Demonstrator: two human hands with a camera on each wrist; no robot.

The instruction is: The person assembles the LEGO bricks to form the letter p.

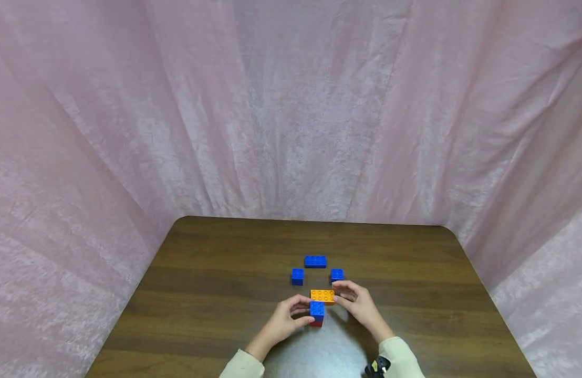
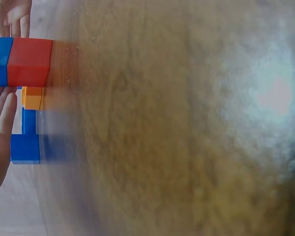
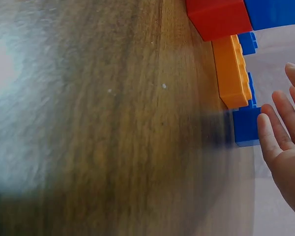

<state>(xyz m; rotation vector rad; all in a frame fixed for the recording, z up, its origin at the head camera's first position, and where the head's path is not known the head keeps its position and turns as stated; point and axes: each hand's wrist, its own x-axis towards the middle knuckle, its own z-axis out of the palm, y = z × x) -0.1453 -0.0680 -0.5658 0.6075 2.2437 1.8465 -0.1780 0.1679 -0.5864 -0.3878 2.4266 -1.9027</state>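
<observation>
Pinching a square blue block (image 1: 317, 314) between the thumb and fingers of the left hand (image 1: 285, 317), with a red block (image 1: 316, 324) joined beneath, toward the near side of the wooden table (image 1: 215, 294). Spreading the fingers of the right hand (image 1: 360, 305) loosely apart, close to the right end of an orange block (image 1: 322, 296); impossible to tell contact there from a narrow gap. Facing that orange block just beyond the stacked pair, studs up. Overlapping with the right fingertips, in the head view, the near edge of a small right-side block (image 1: 336, 274), also blue. Seeing farther off a small left-side block (image 1: 298, 276) and, behind both, a long blue block (image 1: 315, 261). Wearing pale sleeves (image 1: 243, 366).
</observation>
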